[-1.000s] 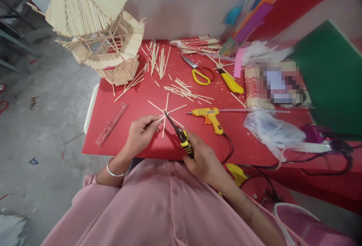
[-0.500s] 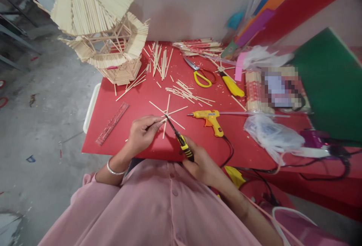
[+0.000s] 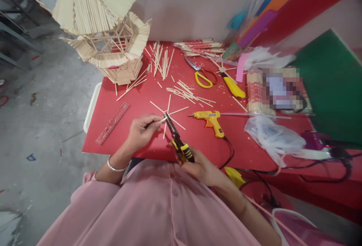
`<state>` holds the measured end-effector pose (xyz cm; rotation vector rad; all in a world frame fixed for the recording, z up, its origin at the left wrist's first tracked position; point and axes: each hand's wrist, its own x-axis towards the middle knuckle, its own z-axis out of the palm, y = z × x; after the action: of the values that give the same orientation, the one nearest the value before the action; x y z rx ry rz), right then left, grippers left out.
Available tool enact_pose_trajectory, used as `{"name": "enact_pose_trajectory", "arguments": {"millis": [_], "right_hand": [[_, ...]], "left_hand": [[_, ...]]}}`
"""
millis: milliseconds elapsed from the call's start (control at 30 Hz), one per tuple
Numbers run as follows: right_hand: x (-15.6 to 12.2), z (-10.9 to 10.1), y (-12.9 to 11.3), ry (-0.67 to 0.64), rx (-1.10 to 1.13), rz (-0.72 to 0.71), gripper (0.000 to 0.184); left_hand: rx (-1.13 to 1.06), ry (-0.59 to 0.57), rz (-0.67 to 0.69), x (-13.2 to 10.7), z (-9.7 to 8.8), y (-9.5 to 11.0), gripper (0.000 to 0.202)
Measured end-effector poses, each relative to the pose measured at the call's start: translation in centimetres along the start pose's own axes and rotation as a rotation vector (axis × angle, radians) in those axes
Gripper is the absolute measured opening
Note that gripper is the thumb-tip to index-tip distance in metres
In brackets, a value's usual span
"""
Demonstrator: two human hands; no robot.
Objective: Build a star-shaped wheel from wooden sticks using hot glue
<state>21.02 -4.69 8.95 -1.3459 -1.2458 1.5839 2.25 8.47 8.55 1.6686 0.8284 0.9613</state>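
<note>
My left hand pinches a short wooden stick between thumb and fingertips. In my right hand is a pair of pliers with black and yellow handles, my fingers wrapped round the grips. The jaws of the pliers meet the tip of that stick; whether they bite into it I cannot tell. Just beyond both hands, a star of thin sticks lies on the red table. To the right rests a yellow glue gun, its nozzle pointing left.
A stick-built pagoda model stands at the back left. A clear ruler lies left of my hands. Loose sticks, scissors, a yellow-handled tool and a plastic bag spread behind and right. The glue gun's cord hangs over the front edge.
The pliers have rolled in my right hand, so both handles now show and look spread apart. My left hand with the stick stays almost in place.
</note>
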Motion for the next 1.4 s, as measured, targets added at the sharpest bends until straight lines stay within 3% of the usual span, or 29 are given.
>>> {"name": "enact_pose_trajectory", "arguments": {"millis": [133, 267, 333, 433, 567, 767, 833, 1000, 1133, 1267, 1400], "right_hand": [[0.2, 0.2, 0.6, 0.072, -0.204, -0.047, 0.048], [0.8, 0.1, 1.8, 0.461, -0.74, 0.009, 0.056], [1.0, 0.0, 2.3, 0.564, -0.892, 0.023, 0.058], [1.1, -0.2, 2.6, 0.499, -0.881, -0.026, 0.055], [0.9, 0.2, 2.7, 0.34, -0.819, -0.002, 0.055], [0.8, 0.5, 3.1, 0.267, -0.742, 0.048, 0.062], [0.9, 0.4, 3.3, 0.253, -0.711, 0.04, 0.066], [0.8, -0.3, 3.7, 0.325, -0.708, 0.093, 0.066], [0.6, -0.7, 3.9, 0.329, -0.678, 0.042, 0.065], [0.6, -0.6, 4.4, 0.343, -0.65, 0.007, 0.068], [0.9, -0.4, 4.8, 0.348, -0.608, -0.009, 0.066]], "left_hand": [[0.057, 0.01, 0.009, 0.1, -0.1, 0.0, 0.023], [0.176, 0.074, -0.123, 0.2, -0.2, -0.3, 0.025], [0.095, 0.106, -0.254, 0.1, -0.1, -0.5, 0.029], [-0.069, 0.122, -0.381, 0.1, 0.3, -0.6, 0.039], [-0.062, 0.159, -0.399, -0.1, 0.8, -0.7, 0.036], [0.087, -0.019, -0.394, -0.2, 0.2, -0.6, 0.03], [0.251, -0.061, -0.364, 0.1, -0.3, -0.9, 0.028], [0.964, -0.105, -0.321, 2.3, -1.2, -2.2, 0.027], [1.188, -0.24, -0.427, 3.7, -0.9, -3.0, 0.025], [1.176, -0.231, -0.401, 3.5, -1.0, -3.7, 0.019], [0.976, -0.142, -0.268, 2.4, -1.9, -4.0, 0.028]]}}
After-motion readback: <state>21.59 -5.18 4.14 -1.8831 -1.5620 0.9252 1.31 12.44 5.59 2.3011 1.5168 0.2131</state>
